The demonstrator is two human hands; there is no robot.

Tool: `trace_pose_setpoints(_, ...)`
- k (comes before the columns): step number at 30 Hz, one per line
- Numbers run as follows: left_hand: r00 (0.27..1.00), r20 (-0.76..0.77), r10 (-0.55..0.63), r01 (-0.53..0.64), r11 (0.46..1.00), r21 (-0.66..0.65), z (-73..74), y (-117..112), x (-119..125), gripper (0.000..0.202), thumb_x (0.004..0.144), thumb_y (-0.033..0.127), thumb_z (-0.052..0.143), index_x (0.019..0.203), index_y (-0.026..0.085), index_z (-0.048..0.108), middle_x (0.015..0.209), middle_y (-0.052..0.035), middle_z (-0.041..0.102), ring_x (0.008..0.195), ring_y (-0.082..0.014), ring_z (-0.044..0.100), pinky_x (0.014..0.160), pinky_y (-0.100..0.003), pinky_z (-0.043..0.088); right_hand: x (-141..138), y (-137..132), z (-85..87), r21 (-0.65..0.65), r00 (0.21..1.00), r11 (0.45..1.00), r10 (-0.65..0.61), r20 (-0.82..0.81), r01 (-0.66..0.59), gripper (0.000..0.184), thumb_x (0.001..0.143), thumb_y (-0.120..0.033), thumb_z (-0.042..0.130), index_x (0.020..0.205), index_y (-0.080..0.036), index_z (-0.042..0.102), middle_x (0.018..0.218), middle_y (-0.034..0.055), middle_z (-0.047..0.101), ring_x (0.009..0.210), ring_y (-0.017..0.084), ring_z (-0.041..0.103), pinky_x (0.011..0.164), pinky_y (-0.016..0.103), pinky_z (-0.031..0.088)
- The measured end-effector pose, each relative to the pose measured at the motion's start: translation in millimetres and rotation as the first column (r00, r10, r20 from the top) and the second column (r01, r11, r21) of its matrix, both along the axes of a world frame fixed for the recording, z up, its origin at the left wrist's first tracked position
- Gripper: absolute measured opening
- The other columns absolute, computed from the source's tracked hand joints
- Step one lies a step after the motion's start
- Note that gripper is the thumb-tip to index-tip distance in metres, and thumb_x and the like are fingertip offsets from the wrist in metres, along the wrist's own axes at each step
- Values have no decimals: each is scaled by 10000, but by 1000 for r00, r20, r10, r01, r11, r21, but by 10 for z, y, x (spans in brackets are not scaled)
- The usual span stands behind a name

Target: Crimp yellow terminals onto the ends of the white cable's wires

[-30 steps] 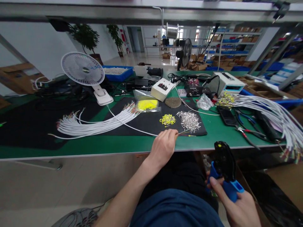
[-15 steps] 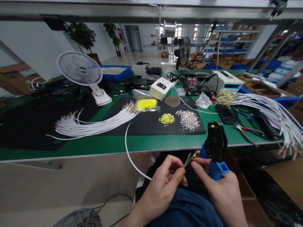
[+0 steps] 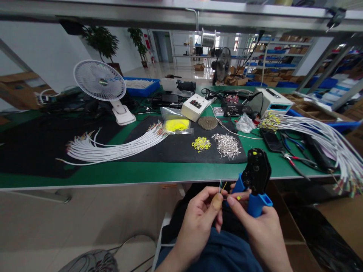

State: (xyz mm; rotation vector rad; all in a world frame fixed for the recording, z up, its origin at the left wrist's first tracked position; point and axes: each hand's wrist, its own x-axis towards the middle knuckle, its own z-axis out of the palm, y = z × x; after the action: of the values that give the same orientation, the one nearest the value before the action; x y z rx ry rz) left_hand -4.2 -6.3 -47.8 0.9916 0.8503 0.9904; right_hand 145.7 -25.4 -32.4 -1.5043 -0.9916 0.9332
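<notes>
My left hand [image 3: 198, 217] pinches several thin coloured wires [image 3: 220, 185] between thumb and fingertips, just in front of the table edge. My right hand [image 3: 262, 230] is wrapped round the blue handles of a crimping tool [image 3: 257, 172], its black head pointing up. Between that hand's thumb and forefinger lies a wire with a small yellow ferrule [image 3: 239, 197], running across from the left hand. On the black mat are a pile of yellow ferrules [image 3: 201, 143] and a larger pile of bare silver terminals [image 3: 227, 145]. The cable behind the wires is mostly hidden.
A bundle of white cables [image 3: 116, 150] lies left on the mat; another bundle [image 3: 314, 132] hangs over the right edge. Pliers [image 3: 295, 164], a phone [image 3: 271, 140], a bag of yellow ferrules [image 3: 177, 125] and a white fan [image 3: 99, 81] stand or lie around.
The coloured wires have turned upright in my left fingers, while one with a yellow ferrule now points right. The white cable that curved up at the table edge has dropped from view.
</notes>
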Motion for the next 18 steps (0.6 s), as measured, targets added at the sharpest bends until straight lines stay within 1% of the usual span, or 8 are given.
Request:
trace_pose_setpoints(2, 998, 28, 54, -53, 998, -37, -4, -10, 22, 332, 1051, 446, 622, 1198, 157, 691, 711, 19, 574, 556, -78, 473, 507, -190, 400, 26, -15, -21, -13, 999, 999, 38, 16, -38, 251, 821, -504, 818, 839, -253, 828, 1108, 88, 798, 1161, 366, 686, 1112, 565, 433)
trace_pose_setpoints(4, 995, 43, 88, -85, 994, -64, 0, -24, 31, 322, 1031, 450, 653, 1166, 164, 713, 809, -7, 615, 558, -64, 466, 470, -174, 374, 57, -25, -19, -42, 998, 997, 64, 16, -63, 268, 817, -521, 822, 853, -256, 832, 1082, 86, 802, 1144, 371, 694, 1091, 558, 449)
trace_pose_setpoints(7, 996, 26, 87, -85, 994, -64, 21, -43, 26, 319, 1016, 459, 672, 1142, 172, 731, 902, -28, 640, 560, -51, 461, 459, -168, 354, 95, -6, 52, -56, 1000, 998, 12, -2, -12, 282, 766, -519, 864, 864, -257, 830, 1017, 68, 805, 1085, 352, 713, 1044, 504, 493)
trace_pose_setpoints(9, 998, -6, 67, -68, 997, -36, 49, -51, 15, 314, 1013, 460, 677, 1114, 170, 737, 856, -16, 612, 555, -52, 449, 465, -174, 340, 110, 35, 131, -29, 1000, 1000, -11, -2, 11, 277, 742, -498, 882, 862, -256, 825, 1011, 62, 804, 1079, 343, 716, 1030, 481, 503)
trace_pose_setpoints(11, 998, -52, 46, -46, 999, 13, 87, -55, 1, 298, 1014, 449, 676, 1073, 166, 749, 804, -1, 563, 558, -58, 438, 485, -187, 343, 118, 81, 201, -6, 1000, 1000, 25, 6, -25, 259, 749, -479, 878, 864, -252, 824, 1037, 69, 808, 1118, 355, 706, 1043, 496, 488)
trace_pose_setpoints(13, 995, -95, 40, -34, 997, 66, 124, -58, -13, 275, 1022, 429, 669, 1048, 173, 766, 822, -2, 552, 578, -63, 440, 520, -201, 362, 118, 113, 241, -3, 997, 998, 69, 24, -69, 239, 775, -466, 859, 867, -248, 824, 1070, 81, 810, 1156, 371, 690, 1065, 523, 456)
trace_pose_setpoints(16, 992, -117, 50, -37, 993, 111, 154, -61, -26, 241, 1025, 405, 669, 1043, 195, 783, 888, -13, 582, 612, -70, 452, 562, -212, 380, 96, 115, 241, -27, 997, 996, 81, 12, -81, 243, 793, -476, 841, 840, -240, 813, 1110, 96, 804, 1143, 382, 688, 1039, 541, 452)
trace_pose_setpoints(18, 991, -117, 68, -54, 991, 119, 156, -60, -26, 224, 1018, 397, 680, 1028, 199, 785, 888, -14, 597, 645, -84, 470, 591, -215, 392, 68, 97, 220, -31, 998, 997, 64, -2, -64, 253, 793, -490, 839, 820, -241, 803, 1132, 96, 797, 1148, 382, 684, 1032, 539, 449)
